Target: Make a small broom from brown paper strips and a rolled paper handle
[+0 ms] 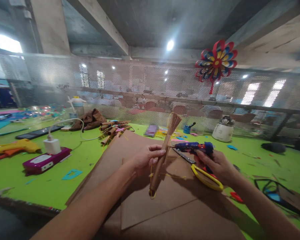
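In my left hand (150, 156) is a brown paper roll (160, 168) with a fringed, fanned-out top and a yellow string loop at its lower end. The roll tilts with the fringe pointing up and away. My right hand (216, 163) is closed around a dark blue glue gun (193, 147), whose nozzle points left at the roll, close to or touching its upper part. Below the gun, scissors with yellow handles (207, 178) lie on brown paper sheets (145, 206), partly behind my right fingers.
On the green table (90, 180) sit a purple power strip (46, 161) with a white plug, a yellow glue gun (13, 147) at left, a pile of paper rolls (115, 129) behind, and a white jar (223, 129) at back right. Eyeglasses (277, 193) lie at right.
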The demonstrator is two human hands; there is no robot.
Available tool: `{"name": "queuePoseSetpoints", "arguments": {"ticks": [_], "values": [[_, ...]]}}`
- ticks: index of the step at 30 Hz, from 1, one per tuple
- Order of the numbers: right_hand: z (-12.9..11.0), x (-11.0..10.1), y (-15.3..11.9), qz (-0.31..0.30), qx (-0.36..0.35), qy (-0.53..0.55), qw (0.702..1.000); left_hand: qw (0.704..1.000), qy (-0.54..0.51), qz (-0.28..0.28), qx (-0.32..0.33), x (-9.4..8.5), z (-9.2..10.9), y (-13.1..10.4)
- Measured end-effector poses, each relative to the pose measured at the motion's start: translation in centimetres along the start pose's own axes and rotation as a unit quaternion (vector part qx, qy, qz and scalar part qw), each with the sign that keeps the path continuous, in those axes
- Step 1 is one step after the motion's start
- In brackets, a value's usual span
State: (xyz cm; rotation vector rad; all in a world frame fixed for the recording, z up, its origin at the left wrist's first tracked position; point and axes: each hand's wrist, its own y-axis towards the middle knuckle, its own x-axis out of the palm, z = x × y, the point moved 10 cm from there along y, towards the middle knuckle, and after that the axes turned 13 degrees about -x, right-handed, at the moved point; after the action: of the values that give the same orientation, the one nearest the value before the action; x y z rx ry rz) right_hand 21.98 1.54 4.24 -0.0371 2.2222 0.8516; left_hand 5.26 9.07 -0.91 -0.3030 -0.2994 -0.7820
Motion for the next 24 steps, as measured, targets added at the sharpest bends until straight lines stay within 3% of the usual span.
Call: {"name": "queuePoseSetpoints", "arguments": {"ticks": [16, 24], "values": [[0.28, 0.17, -0.06, 0.004, 0.034, 0.054, 0.998, 0.999, -0.014, -0.025, 0.020, 0.26, 0.53, -0.27], [-0.57, 0.54, 0.03, 0.031, 0.030, 0.081, 0.996, 0.999, 0.010, -0.001, 0.031, 0.05, 0.80, -0.41]]}}
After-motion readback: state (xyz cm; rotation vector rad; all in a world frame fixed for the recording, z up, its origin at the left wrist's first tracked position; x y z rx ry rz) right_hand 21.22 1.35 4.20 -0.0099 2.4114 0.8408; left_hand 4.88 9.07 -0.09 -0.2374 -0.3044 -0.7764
